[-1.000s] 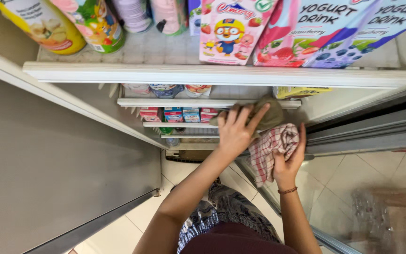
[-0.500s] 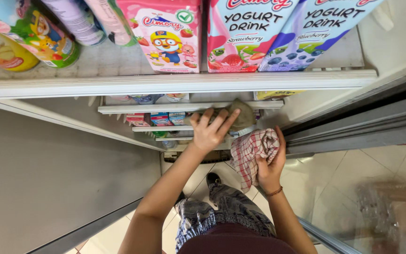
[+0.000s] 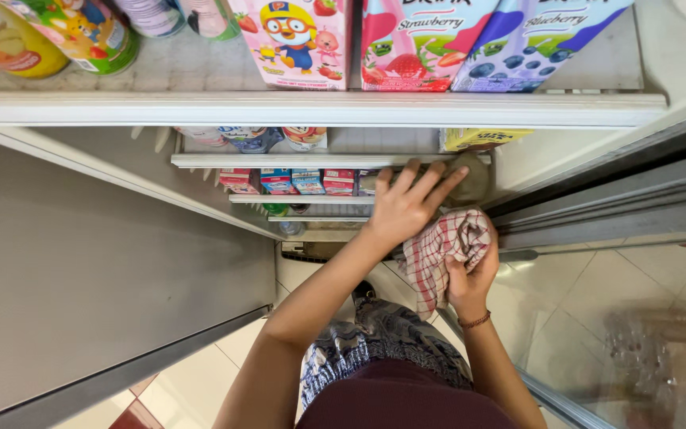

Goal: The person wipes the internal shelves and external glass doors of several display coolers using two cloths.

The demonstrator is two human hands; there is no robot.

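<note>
The left hand (image 3: 406,208) reaches into the open fridge, fingers spread apart and laid flat over a dull olive, rounded item (image 3: 468,176) that sits at the right end of the third shelf down. What that item is cannot be told; the fingertips touch its left side. The right hand (image 3: 470,274), at 5 o'clock from the left hand and just beside it, is clamped on a red-and-white checked cloth (image 3: 442,253), fingers curled tight around the bunched fabric, with a loose end hanging toward 7 o'clock. A thin bracelet (image 3: 475,321) rings the right wrist.

At 9 o'clock from the left hand, a row of small drink cartons (image 3: 287,180) fills the same shelf (image 3: 295,199). Directly at 12 o'clock, one shelf higher, a yellow packet (image 3: 482,139) lies near the right wall, with cups (image 3: 252,137) farther left, at 11 o'clock. Higher again, the top shelf (image 3: 311,109) carries a pink carton (image 3: 295,40) with a cartoon figure, a strawberry carton (image 3: 414,40) touching a blueberry carton (image 3: 533,36), and colourful tubs (image 3: 57,32) away at 10 o'clock.

The top shelf's front edge overhangs and hides much of what sits behind it. The grey fridge door (image 3: 105,278) stands open at 8 o'clock. A glass panel (image 3: 621,318) stretches at 4 o'clock, over pale floor tiles (image 3: 192,381).
</note>
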